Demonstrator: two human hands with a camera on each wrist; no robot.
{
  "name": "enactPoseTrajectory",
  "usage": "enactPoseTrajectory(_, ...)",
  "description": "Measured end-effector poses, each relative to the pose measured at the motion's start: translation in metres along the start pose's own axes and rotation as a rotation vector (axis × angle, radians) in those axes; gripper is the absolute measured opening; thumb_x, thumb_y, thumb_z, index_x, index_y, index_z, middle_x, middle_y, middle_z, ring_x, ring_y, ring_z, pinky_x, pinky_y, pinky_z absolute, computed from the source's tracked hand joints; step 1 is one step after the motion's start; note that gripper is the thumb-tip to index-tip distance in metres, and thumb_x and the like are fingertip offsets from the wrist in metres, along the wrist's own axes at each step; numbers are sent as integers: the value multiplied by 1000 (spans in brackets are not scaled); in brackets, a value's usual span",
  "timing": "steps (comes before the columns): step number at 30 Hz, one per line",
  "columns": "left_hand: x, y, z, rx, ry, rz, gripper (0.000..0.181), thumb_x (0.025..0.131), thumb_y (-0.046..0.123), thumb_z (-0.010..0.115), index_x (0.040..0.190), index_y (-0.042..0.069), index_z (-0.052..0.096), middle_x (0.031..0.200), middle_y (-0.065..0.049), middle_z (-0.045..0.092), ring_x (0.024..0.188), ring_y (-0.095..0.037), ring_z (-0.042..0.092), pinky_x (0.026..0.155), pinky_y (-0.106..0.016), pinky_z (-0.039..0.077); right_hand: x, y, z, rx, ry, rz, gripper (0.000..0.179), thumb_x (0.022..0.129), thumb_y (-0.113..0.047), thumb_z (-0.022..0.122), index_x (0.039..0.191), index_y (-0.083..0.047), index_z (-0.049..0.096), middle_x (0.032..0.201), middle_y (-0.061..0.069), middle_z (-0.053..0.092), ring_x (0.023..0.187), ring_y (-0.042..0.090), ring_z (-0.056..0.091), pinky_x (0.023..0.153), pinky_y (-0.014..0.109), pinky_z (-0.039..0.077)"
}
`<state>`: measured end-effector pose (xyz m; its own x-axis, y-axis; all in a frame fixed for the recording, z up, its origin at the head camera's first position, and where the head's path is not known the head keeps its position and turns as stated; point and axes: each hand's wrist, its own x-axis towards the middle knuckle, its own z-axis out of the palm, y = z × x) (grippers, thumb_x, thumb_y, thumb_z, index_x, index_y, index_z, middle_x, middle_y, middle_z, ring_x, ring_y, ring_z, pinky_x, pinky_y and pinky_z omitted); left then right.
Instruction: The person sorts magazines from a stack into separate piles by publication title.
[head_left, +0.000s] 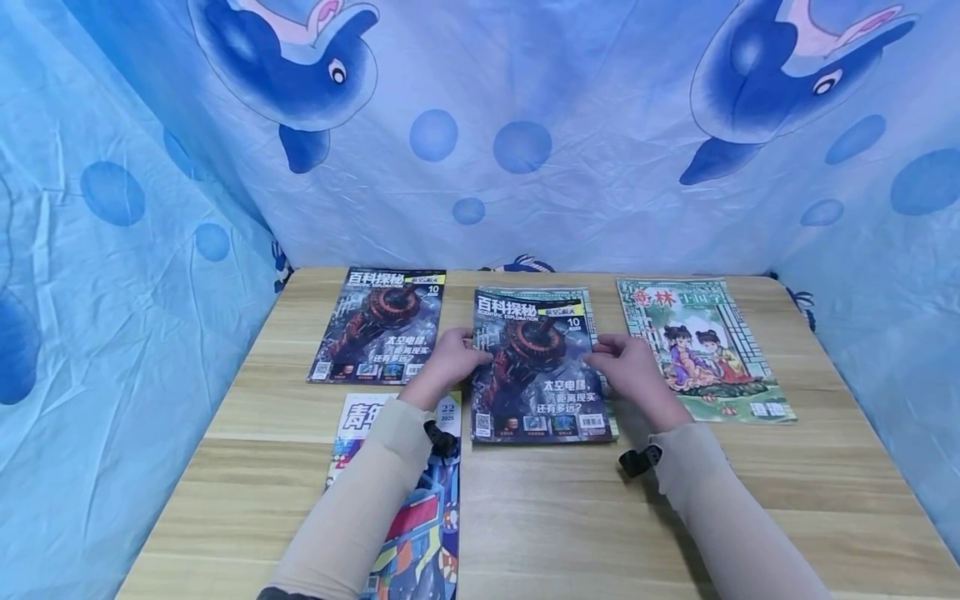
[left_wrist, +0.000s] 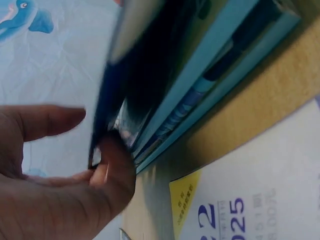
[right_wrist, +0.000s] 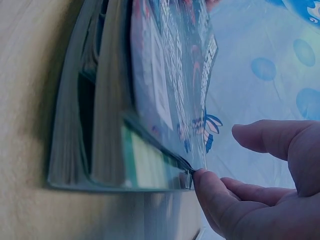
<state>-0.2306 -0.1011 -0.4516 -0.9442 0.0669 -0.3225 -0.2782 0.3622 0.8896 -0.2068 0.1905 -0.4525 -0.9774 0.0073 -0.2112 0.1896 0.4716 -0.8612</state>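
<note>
A dark Scientific Exploration magazine (head_left: 534, 367) lies on top of a green-edged magazine (head_left: 606, 392) in the middle of the table. My left hand (head_left: 456, 357) holds the dark magazine's left edge, thumb on the cover side and fingers curled beneath. In the left wrist view that edge is raised above the thick magazine below. At the other side my right hand (head_left: 628, 367) touches the right edge with its fingertips. Its thumb (right_wrist: 250, 139) stands apart from the cover in the right wrist view. The lower magazines' page edges (right_wrist: 107, 145) show there as a thick stack.
Another copy of the dark magazine (head_left: 378, 325) lies at the back left. A green magazine with two cartoon figures (head_left: 705, 350) is at the back right. Under my left forearm lies a colourful magazine (head_left: 416, 533). Blue dolphin-printed cloth (head_left: 600, 208) encloses the wooden table (head_left: 555, 517).
</note>
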Motion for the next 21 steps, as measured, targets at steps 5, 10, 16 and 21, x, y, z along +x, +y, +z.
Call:
enactPoseTrajectory(5,-5,1,-1,-38,-103,11,83,90,-4,72,158,3,26,145,-28,48,128,-40,53,104,-49,45,-1,-1,1,9,-4,14,63,96,-19,70,147,7,44,137,23,57,123,37,56,102,46,48)
enactPoseTrajectory(10,-7,-1,-1,-100,-143,11,80,89,-11,68,156,2,28,119,-21,66,96,-31,69,84,-42,57,0,0,1,4,1,6,62,96,-17,70,147,8,44,136,24,58,122,37,57,101,45,49)
enactPoseTrajectory(16,-12,-1,-4,-193,-138,-11,65,93,-10,64,150,6,39,106,-20,70,79,-30,72,64,-45,61,1,2,2,-5,-5,-9,62,96,-18,71,146,9,45,134,24,58,121,37,57,100,44,50)
enactPoseTrajectory(21,-13,-2,-8,-258,-106,-22,64,95,-6,64,153,10,39,110,-20,65,76,-25,68,64,-40,60,1,2,2,3,-22,-27,67,93,-16,75,146,9,44,134,24,58,120,36,58,100,43,50)
